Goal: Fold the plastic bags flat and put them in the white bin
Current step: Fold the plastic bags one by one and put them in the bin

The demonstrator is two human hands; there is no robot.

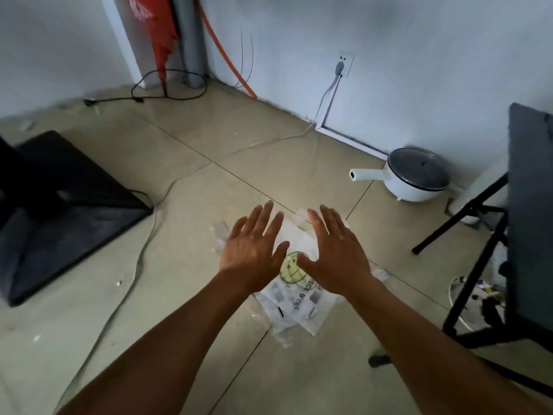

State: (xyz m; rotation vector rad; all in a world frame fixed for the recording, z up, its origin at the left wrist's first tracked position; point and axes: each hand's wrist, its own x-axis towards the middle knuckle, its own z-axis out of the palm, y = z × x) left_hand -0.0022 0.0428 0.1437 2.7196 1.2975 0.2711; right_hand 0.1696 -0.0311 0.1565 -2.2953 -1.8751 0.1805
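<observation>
A clear plastic bag [294,304] with a yellow smiley print and black lettering lies spread on the tiled floor at the centre. More clear plastic shows beneath it at its lower edge. My left hand [254,250] and my right hand [335,253] are both stretched out over the bag's far half, palms down, fingers straight and spread, thumbs pointing toward each other near the smiley. Whether the palms touch the plastic I cannot tell. Neither hand holds anything. No white bin is in view.
A white electric pot [416,176] with a long handle stands by the wall at the right. A black folding table [526,223] with black legs fills the right edge. A black mat [68,211] lies at the left. A white cable [155,217] runs across the floor.
</observation>
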